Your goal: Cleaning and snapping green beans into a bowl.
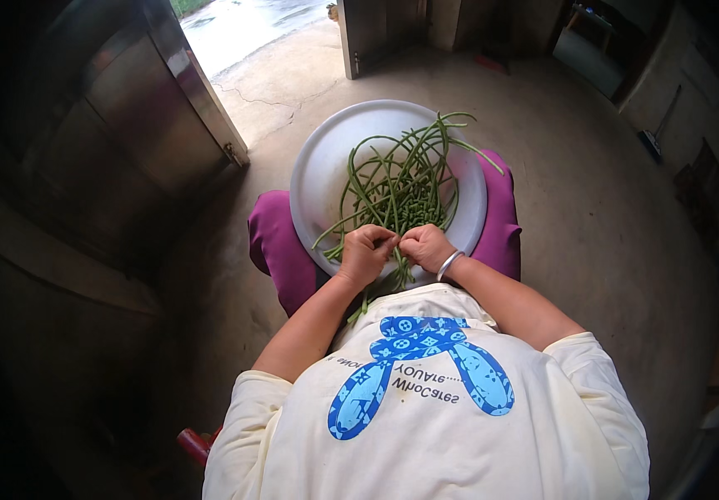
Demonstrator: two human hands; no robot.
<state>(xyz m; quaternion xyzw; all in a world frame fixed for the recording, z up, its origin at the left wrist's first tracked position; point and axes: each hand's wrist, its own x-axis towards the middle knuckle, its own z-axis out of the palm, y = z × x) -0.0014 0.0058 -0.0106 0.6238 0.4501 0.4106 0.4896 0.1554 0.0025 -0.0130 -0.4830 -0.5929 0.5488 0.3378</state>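
Observation:
A wide, pale round basin (327, 147) rests across my lap. Long green beans (390, 169) lie tangled in it, some looping over its far right rim, with short cut pieces (418, 209) heaped beneath them. Over the basin's near side, my left hand (365, 251) and my right hand (427, 245) meet with fingertips pinched together. They appear to grip a green bean between them, though the fingers hide most of it. A silver bangle (450, 265) circles my right wrist. More bean ends stick out below my hands, towards my shirt.
A metal door (165, 106) stands at the left beside a bright doorway onto concrete ground (278, 81). Another door leaf (378, 37) is beyond it. Against the right wall leans a long-handled tool (656, 134). Something red (195, 445) pokes out at lower left.

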